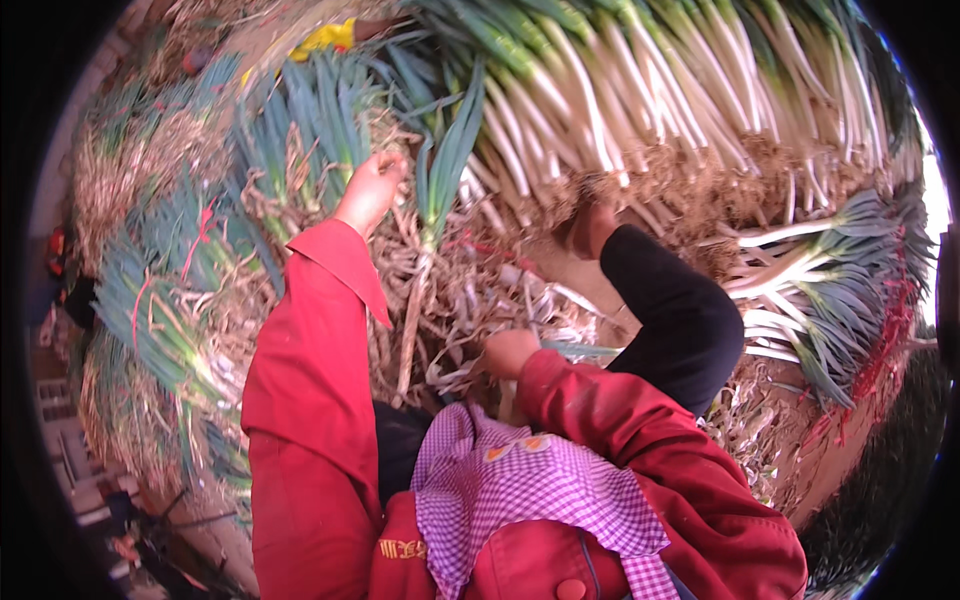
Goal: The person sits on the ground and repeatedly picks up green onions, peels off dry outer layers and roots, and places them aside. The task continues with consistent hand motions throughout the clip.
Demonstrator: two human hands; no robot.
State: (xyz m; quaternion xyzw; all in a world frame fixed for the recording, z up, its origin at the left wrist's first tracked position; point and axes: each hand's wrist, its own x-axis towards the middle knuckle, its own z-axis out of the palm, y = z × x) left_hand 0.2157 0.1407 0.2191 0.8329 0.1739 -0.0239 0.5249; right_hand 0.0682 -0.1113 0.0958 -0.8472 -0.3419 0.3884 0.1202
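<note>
My left hand (373, 187) is stretched forward over the dry, untrimmed leeks, its fingers bent near the base of a green-leaved bunch (307, 127); whether it grips anything is unclear. Just right of it lies a single leek (424, 270), leaves pointing away from me, with brown outer skin on its stalk. My right hand (510, 352) is low, close to my body, its fingers closed on dry husks (459, 371). Under and between both hands spreads a heap of shed dry leaves (480, 300).
White-stalked leeks with roots (600, 105) lie in a large row ahead. More leeks (817, 285) and red twine (885, 360) are on the right. Untrimmed bundles (180, 315) line the left. My bent knee (675, 330) is beside my right arm; a yellow item (326, 37) lies beyond.
</note>
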